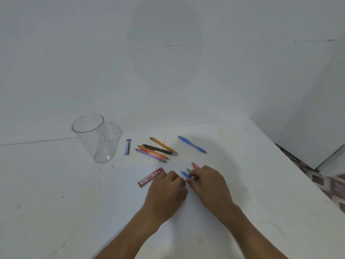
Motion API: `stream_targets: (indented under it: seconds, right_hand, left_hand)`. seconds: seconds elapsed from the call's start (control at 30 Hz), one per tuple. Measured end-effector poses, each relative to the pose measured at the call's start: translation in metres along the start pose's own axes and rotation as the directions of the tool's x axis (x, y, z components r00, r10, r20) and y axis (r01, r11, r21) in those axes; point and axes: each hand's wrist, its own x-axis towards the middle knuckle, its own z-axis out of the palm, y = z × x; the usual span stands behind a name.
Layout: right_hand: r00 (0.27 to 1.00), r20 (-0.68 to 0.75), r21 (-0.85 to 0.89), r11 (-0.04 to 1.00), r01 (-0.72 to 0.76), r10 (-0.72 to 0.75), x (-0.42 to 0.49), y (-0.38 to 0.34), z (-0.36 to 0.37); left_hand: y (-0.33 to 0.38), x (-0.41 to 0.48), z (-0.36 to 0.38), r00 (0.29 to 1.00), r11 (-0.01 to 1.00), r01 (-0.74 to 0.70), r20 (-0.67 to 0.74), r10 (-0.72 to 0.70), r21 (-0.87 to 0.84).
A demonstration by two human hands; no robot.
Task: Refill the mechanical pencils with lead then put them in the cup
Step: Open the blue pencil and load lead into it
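Observation:
A clear plastic cup point(97, 137) stands at the back left of the white table point(56, 193). To its right lie a blue lead case point(128, 147), a cluster of purple point(149, 155), orange point(153, 152), black point(158, 149) and yellow-orange point(162, 144) pencils, and a separate blue pencil point(192, 144). A red lead case point(150, 178) lies by my left hand point(166, 189). My right hand point(211, 182) covers three short pencils, pink point(195, 165), green point(189, 170) and blue point(185, 174); only their ends show. Fingertips of both hands meet there; the grip is hidden.
A white wall rises just behind the table. The table's right edge point(298, 165) runs diagonally, with patterned floor point(328, 184) beyond it. Small dark specks dot the tabletop near the cup.

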Motion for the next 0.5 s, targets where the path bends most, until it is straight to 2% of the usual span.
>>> stream_targets:
  seconds: [0.3,0.5]
  right_hand:
    - [0.999,0.021,-0.044,0.999,0.028,-0.027,0.006,0.006,0.006]
    - [0.998,-0.014,0.039,0.998,0.055,-0.055,0.012,0.011,0.002]
  left_hand:
    - [-0.004,0.004,0.000,0.999,0.999,0.034,0.029,-0.034,-0.017]
    - [-0.008,0.011,-0.004,0.998,0.996,0.065,-0.019,-0.066,-0.067]
